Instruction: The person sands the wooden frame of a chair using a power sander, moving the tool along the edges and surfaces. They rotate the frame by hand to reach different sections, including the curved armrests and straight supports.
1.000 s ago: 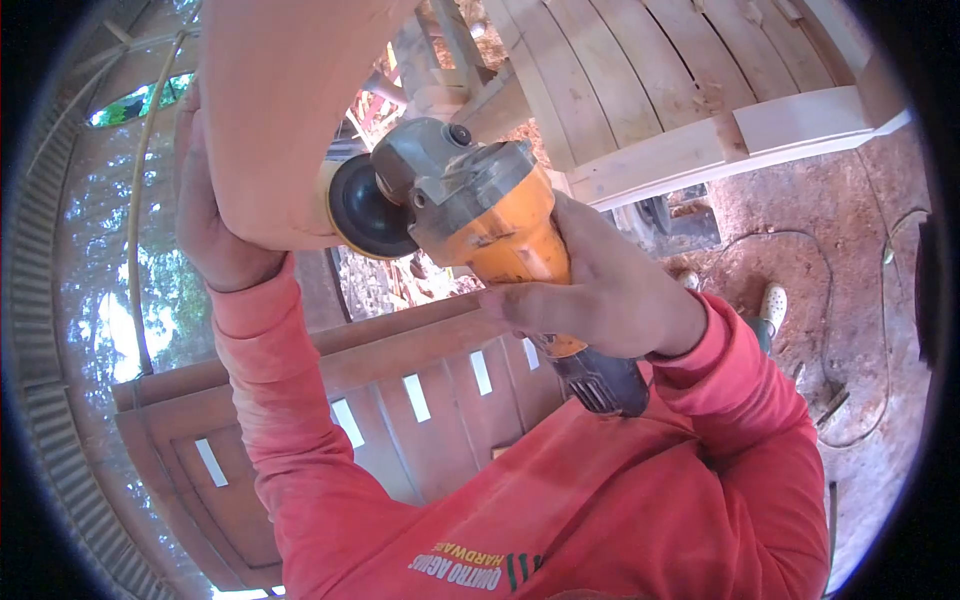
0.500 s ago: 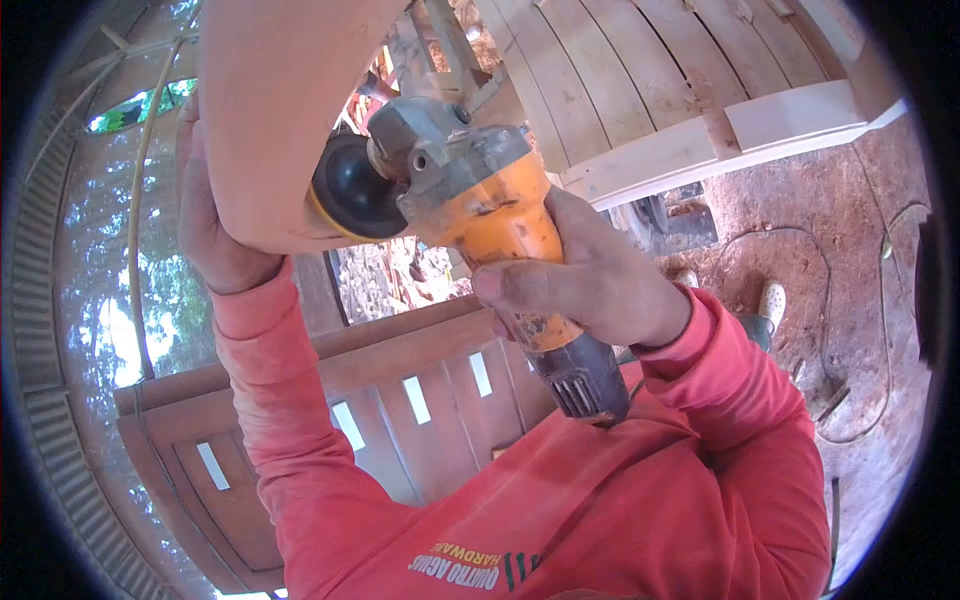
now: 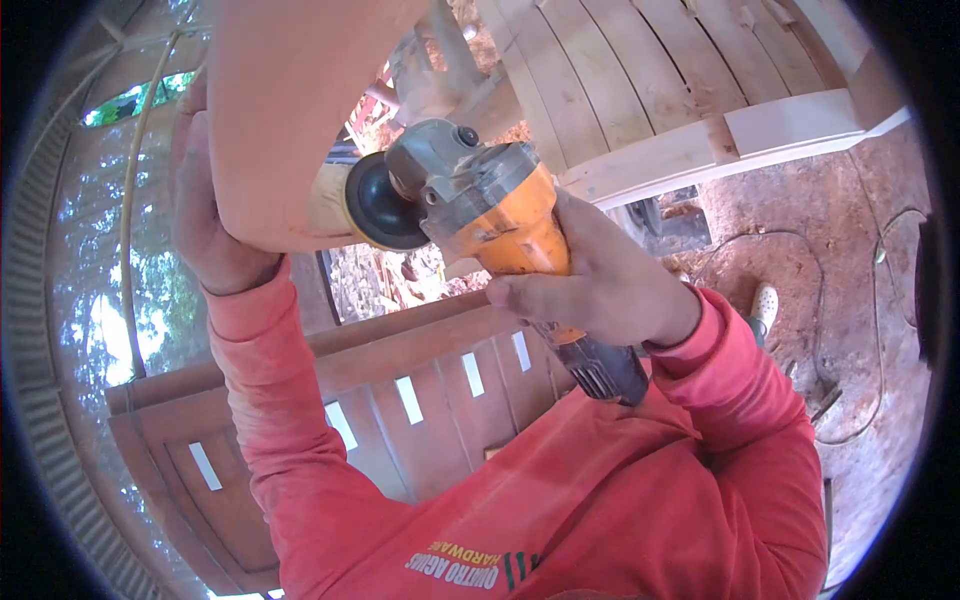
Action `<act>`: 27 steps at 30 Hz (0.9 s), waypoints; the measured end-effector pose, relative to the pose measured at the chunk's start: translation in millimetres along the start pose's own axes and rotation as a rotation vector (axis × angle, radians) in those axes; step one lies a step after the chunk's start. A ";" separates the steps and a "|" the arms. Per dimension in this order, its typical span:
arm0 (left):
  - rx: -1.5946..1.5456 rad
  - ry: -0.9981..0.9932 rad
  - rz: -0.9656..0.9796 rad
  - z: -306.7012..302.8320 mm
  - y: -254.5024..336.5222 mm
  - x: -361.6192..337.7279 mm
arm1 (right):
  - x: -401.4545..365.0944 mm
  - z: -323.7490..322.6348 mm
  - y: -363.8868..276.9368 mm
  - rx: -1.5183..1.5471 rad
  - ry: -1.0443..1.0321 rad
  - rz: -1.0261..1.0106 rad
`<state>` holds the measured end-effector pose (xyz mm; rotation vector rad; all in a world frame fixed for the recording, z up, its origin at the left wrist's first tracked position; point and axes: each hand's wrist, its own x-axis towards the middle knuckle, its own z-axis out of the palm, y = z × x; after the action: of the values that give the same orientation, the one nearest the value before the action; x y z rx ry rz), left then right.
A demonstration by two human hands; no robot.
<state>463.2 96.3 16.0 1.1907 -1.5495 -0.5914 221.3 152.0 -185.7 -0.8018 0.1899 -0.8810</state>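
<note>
My right hand [image 3: 610,270] grips an orange and grey angle grinder [image 3: 515,225] around its body, thumb across the near side. A round black backing pad [image 3: 385,200] sits on the grinder's head, its edge against or very near the end of a smooth, pale brown wooden piece [image 3: 290,120]. That piece rises out of the top of the view. My left hand [image 3: 215,225] is wrapped around its left side near the lower end, with some fingers hidden behind the wood.
A slatted wooden panel [image 3: 640,80] lies at the upper right. Below my arms stands a brown panelled wooden piece [image 3: 430,420] with white strips. A cable [image 3: 822,300] runs over the reddish ground [image 3: 770,210] on the right, near a foot in a pale shoe [image 3: 765,305].
The grinder has shifted slightly right and down, and its pad now shows more fully beside the wood's end. My left hand keeps its hold on the wooden piece.
</note>
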 end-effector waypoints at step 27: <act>0.621 -0.277 0.271 44.1 15.5 -7.0 | 10.1 -9.9 12.0 -0.020 0.036 0.039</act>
<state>416.3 99.7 11.4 1.3494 -2.1847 -0.0860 230.6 143.5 -199.3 -0.7985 0.2457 -0.8582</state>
